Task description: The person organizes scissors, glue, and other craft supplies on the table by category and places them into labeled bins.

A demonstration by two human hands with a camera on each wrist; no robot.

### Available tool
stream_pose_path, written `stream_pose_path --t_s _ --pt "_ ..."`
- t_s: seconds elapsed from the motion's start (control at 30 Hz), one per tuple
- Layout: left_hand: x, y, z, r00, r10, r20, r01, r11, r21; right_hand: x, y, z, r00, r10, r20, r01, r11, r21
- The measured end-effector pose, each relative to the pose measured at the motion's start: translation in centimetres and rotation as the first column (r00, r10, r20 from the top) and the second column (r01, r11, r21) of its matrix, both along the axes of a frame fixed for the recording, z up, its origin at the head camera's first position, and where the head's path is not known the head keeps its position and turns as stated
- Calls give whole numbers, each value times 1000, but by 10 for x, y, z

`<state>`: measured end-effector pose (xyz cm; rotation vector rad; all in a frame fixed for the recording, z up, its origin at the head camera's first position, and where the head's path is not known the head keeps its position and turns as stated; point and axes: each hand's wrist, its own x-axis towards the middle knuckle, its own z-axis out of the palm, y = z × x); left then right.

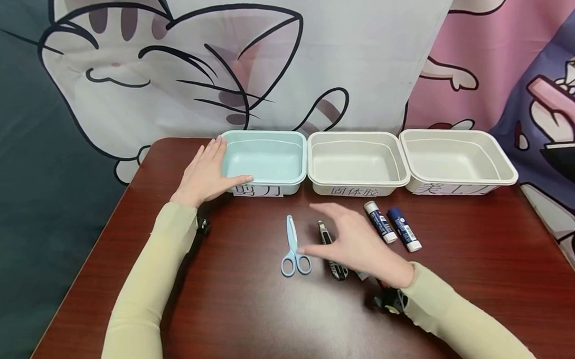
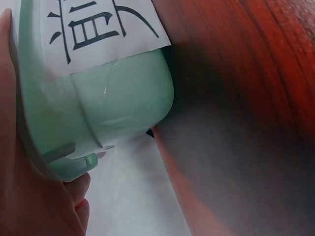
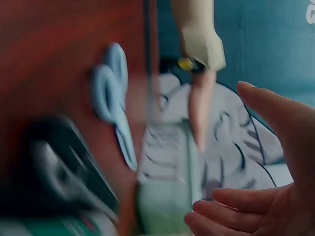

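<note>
My left hand [image 1: 207, 175] rests on the left end of a light blue plastic bin [image 1: 268, 177], fingers stretched along its side and thumb at the front rim. The left wrist view shows the bin's paper label [image 2: 88, 34] and fingertips below its rim. My right hand [image 1: 356, 240] hovers with thumb and fingers spread, holding nothing. Light blue scissors [image 1: 291, 245] lie near its thumb, blade tips pointing away from me. Beneath it is a black utility knife [image 1: 337, 270], partly covered. Another object there is mostly hidden; the right wrist view shows a blurred green part [image 3: 64, 226].
Two glue sticks, one white-capped [image 1: 380, 222] and one blue-capped [image 1: 403, 229], lie right of the right hand. A cream bin [image 1: 358, 190] and another cream bin [image 1: 458, 188] continue the row, both labelled. A cartoon cloth [image 1: 367, 61] hangs behind the brown table [image 1: 244, 315].
</note>
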<state>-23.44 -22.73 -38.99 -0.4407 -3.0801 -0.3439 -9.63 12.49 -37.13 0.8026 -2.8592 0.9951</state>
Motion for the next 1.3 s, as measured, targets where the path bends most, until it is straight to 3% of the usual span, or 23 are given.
stream_pose_path --t_s 0.17,0.47,0.63,0.77,1.03,1.3 --pt "-1 0 -1 1000 -2 5 2 1000 4 7 -20 -18 998 32 49 -36 997 72" --pt "-2 -1 -2 1000 -2 11 2 1000 0 13 -39 -37 999 46 -4 -44 970 238" --pt "-2 -1 -3 1000 -7 1 7 1000 -9 16 -47 -38 997 66 -26 -55 948 312" --pt "-2 -1 -2 1000 -9 2 9 1000 -17 16 -50 -39 992 126 -17 -115 941 319" --pt "-1 0 -2 1000 -16 3 16 999 -30 9 -41 -27 984 178 13 -170 912 372" --pt "-1 -1 -1 1000 -13 7 13 999 -33 1 -35 -24 976 214 37 -214 915 341"
